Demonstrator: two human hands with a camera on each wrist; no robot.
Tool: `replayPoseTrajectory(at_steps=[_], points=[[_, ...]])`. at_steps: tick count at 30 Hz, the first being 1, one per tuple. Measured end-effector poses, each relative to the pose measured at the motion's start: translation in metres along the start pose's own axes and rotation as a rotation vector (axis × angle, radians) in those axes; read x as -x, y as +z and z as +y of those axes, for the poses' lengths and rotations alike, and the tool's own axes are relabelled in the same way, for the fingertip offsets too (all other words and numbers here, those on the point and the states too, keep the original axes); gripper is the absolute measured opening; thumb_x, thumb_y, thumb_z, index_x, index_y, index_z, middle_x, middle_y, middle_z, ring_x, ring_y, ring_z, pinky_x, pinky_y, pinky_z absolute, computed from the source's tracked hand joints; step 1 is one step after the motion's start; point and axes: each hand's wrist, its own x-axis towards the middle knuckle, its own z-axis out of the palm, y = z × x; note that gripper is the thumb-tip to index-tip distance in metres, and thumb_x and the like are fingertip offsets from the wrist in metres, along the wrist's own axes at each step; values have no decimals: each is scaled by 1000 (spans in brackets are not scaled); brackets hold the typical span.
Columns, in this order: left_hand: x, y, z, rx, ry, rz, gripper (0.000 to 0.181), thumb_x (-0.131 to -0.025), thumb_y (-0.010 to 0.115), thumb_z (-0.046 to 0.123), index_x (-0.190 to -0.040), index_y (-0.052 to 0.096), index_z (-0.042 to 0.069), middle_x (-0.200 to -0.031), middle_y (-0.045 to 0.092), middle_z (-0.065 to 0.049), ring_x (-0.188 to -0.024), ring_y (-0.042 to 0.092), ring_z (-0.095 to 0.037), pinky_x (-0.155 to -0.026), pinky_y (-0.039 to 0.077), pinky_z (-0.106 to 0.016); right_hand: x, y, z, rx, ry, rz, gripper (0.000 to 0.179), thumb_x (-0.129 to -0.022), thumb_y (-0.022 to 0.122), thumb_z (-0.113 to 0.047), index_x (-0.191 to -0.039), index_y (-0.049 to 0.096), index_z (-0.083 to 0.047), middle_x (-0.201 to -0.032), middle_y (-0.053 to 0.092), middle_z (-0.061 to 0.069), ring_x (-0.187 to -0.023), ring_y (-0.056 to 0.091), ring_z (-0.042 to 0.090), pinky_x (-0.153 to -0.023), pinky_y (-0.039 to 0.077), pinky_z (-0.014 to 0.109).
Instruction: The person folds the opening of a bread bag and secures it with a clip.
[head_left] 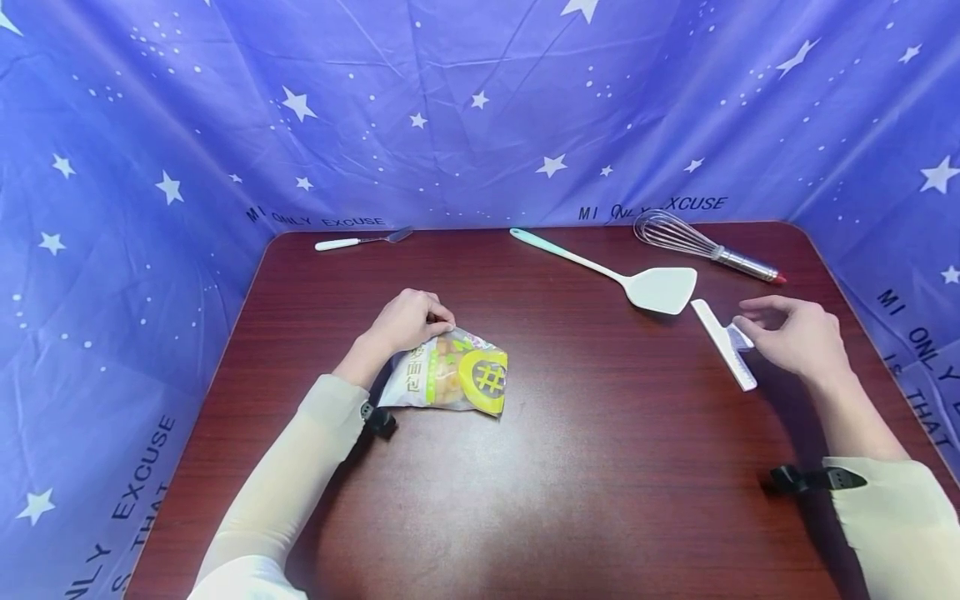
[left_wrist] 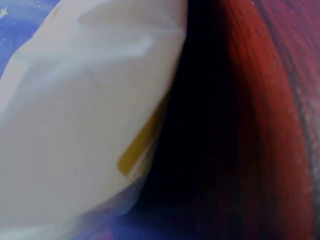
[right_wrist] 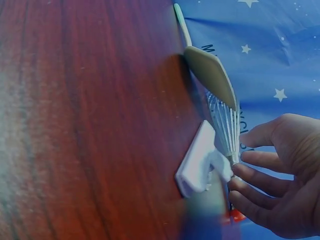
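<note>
Bag [head_left: 450, 379] left of middle of bench [head_left: 570, 475] — left hand [head_left: 408, 321] pinches its far edge, likely to steady it. Clip [head_left: 722, 344] to right, tab facing right hand [head_left: 806, 337], whose fingers stand apart — contact unclear. Spatula [head_left: 660, 290], whisk [head_left: 716, 251], small utensil [head_left: 337, 244] toward back, probably leaving working room.

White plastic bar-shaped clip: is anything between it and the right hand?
Nothing visible is: the right hand is beside the clip, though contact can't be judged. The white spatula with mint handle and silver wire whisk lie farther back, not between them.
</note>
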Motion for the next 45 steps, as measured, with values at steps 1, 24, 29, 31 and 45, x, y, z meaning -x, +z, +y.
replayPoseTrajectory(at_steps=[1,24,29,31,45], points=[[0,0,0,1,-1,0,7,-96,81,22,-97,87,20,-91,77,4,-80,66,-16,-80,56,-38,0,1,1,4,-8,-7,41,-96,74,-37,-123,77,-6,-88,83,4,-75,38,-28,-71,41,35],[-3,2,-2,1,-14,3,8,-97,80,23,-97,87,21,-91,77,4,-80,66,-15,-80,56,-37,-1,9,1,93,-27,-124,44,-94,73,-34,-112,72,6,-93,74,30,-94,66,52,-76,43,56],[-2,4,-3,4,-10,-3,8,-97,80,23,-98,87,20,-91,77,4,-80,66,-15,-80,56,-37,1,4,0,62,19,-142,36,-95,74,-31,-108,71,2,-86,71,24,-89,63,45,-68,40,44],[-2,3,-2,6,-9,-5,8,-97,80,23,-98,87,20,-92,77,4,-80,66,-15,-80,56,-37,1,-1,1,53,43,-136,33,-95,75,-31,-107,71,0,-82,70,17,-85,61,38,-67,38,40],[-1,2,-2,12,-27,-10,8,-97,80,23,-98,87,20,-93,77,4,-83,68,-16,-83,57,-39,-1,-37,-14,-312,137,-29,21,-94,79,-30,-106,64,-23,-71,56,-41,-67,56,-19,-58,46,9]])
